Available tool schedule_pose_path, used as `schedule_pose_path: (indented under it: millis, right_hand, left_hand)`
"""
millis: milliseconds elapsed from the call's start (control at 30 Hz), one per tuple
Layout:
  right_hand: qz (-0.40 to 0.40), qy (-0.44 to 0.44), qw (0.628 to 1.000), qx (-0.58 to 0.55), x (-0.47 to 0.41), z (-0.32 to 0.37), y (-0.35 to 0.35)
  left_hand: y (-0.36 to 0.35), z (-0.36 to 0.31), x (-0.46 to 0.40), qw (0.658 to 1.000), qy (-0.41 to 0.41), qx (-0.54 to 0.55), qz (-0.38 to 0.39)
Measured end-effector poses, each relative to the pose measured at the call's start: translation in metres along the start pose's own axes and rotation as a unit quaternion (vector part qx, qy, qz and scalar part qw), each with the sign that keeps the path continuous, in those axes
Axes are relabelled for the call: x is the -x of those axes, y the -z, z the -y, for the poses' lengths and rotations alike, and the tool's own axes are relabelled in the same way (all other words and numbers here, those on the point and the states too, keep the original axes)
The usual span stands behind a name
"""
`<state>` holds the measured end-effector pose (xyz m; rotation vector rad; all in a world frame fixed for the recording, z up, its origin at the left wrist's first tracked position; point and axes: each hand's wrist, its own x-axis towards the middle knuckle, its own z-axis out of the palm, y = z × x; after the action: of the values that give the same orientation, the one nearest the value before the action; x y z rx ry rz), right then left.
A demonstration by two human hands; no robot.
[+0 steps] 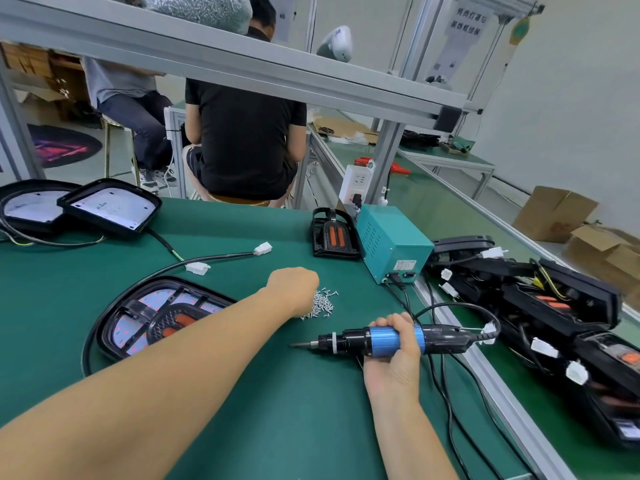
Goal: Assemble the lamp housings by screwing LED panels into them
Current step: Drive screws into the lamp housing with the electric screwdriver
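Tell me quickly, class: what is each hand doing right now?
Left hand: reaching into the pile of screws; fingers hidden, so its grip cannot be told.
Right hand: closed around the electric screwdriver.

Bright, even light from overhead fills my view, and my arms throw only faint, soft shadows on the green mat [242, 393]. Straight frame rails bow at 12 and 3 o'clock from the wide lens, and detail smears slightly toward 4 o'clock.

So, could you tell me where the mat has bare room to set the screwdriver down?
Bare mat lies below the screwdriver, between the two forearms, and between the white connectors and the teal box. The right edge is crowded with stacked housings and cables.
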<state>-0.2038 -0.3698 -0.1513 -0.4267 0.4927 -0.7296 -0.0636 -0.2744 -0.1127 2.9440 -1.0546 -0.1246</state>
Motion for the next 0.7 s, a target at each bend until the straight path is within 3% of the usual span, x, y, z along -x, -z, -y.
schedule_pose_path:
  millis: [267, 433, 533, 700]
  right_hand:
    - [0.001, -0.006, 1.0, -0.002, 0.001, 0.0, -0.001]
    - [0.001, -0.006, 1.0, -0.003, 0.001, 0.001, 0.0]
    - [0.006, -0.005, 1.0, -0.003, 0.001, 0.001, 0.0]
    - [0.008, 0.005, 1.0, -0.014, 0.005, 0.005, -0.004]
  left_hand:
    - [0.0, -0.001, 0.006, 1.0, 0.0, 0.017, -0.007]
    - [0.012, 0.001, 0.011, 0.982, 0.027, 0.181, -0.057]
    - [0.026, 0.008, 0.02, 0.938, 0.036, 0.333, -0.086]
    - [0.051, 0.035, 0.048, 0.809, 0.019, 0.578, -0.103]
